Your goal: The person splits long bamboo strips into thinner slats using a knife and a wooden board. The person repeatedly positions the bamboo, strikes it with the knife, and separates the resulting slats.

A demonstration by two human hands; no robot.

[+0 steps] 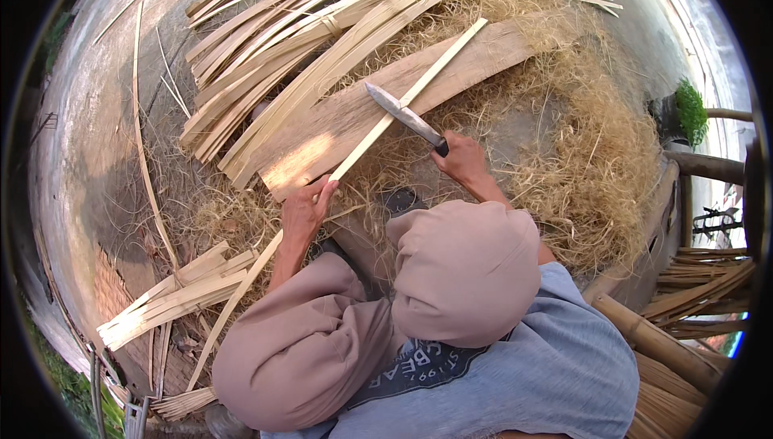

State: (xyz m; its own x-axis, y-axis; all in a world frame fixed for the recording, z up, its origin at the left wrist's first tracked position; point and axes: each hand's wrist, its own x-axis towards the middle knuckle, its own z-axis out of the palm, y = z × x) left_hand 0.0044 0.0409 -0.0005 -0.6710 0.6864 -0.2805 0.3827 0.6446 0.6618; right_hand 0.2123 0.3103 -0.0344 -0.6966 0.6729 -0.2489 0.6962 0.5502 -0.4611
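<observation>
My left hand (304, 210) pinches a long pale bamboo strip (441, 65) between thumb and fingers. From there the strip slants up and away to the right over a wide, flat wooden board (310, 149), while its other end runs back past my left knee. My right hand (465, 167) is closed around the dark handle of a knife (419, 123). The knife's blade points to the upper left and crosses the strip above the board. How hard the edge presses on the strip cannot be seen.
Beyond the board lies a large heap of split bamboo strips (266, 77), partly tied. Curly shavings (588, 173) cover the ground to the right. A smaller bundle of strips (181, 294) lies at left. Bamboo poles (656, 342) and a green plant (690, 113) stand at right.
</observation>
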